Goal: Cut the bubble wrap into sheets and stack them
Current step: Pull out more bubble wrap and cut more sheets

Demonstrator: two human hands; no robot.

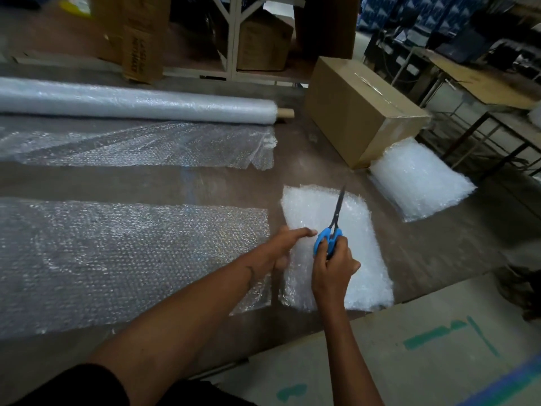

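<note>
From your head view, your right hand [332, 268] grips the blue-handled scissors [333, 227], fingers curled through the loops, blades closed and pointing to twelve o'clock over the stack of cut sheets [363, 259]. Your left hand [285, 244] rests on that stack's nine-o'clock edge, forefinger straight. The long bubble wrap strip [131, 259] lies at nine o'clock, the roll [137, 102] at eleven, and a second stack [418, 177] at two.

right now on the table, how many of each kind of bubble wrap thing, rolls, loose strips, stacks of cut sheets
long clear bubble wrap roll: 1
flat clear loose strips, far and near: 2
white stacks of cut sheets, under the hands and by the cardboard box: 2
total: 5
</note>
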